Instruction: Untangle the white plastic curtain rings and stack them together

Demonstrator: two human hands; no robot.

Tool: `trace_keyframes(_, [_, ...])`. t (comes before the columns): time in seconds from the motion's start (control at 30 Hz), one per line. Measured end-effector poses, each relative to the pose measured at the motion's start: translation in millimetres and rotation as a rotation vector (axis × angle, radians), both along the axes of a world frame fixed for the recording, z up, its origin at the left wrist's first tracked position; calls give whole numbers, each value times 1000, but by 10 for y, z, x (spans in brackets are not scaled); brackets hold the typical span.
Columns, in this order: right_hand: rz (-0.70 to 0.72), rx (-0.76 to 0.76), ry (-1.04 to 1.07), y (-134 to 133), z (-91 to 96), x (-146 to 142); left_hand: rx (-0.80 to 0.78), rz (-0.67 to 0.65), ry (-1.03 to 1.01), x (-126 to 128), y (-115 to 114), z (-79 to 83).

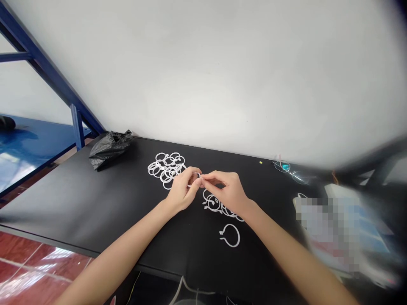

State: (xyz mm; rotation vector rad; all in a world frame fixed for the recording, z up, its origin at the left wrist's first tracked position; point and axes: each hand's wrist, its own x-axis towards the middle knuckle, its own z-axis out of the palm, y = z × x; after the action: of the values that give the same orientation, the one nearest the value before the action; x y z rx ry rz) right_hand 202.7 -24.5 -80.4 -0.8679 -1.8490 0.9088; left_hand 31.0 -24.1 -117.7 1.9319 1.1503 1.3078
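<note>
A white plastic ring (194, 181) is pinched at frame centre between the left hand (181, 191) and the right hand (229, 190), fingertips of both closed on it, the ring lying between the two hands and equally near each. A heap of rings (165, 167) is seen up-left, just beside the left hand. More linked rings (213, 203) are partly covered by the right hand; a single ring (230, 235) lies lower centre on the black table (79, 203).

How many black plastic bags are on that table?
1: a crumpled black bag at the table's far left corner, left of the pile of white rings.
</note>
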Motion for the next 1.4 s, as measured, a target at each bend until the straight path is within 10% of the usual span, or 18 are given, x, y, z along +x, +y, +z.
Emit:
trace_keyframes(0.2, [56, 42, -9, -50, -1, -20, 170, 33, 153, -59, 0, -22])
trace_keyframes(0.73, [-119, -111, -61, 112, 24, 72, 35, -30, 461, -166, 120, 46])
trace_keyframes(1.1, [-221, -113, -153, 242, 157, 263, 153, 408, 847, -618, 412, 27])
trace_keyframes(1.4, [-43, -334, -693, 333, 243, 594, 61, 381, 891, -638, 410, -21])
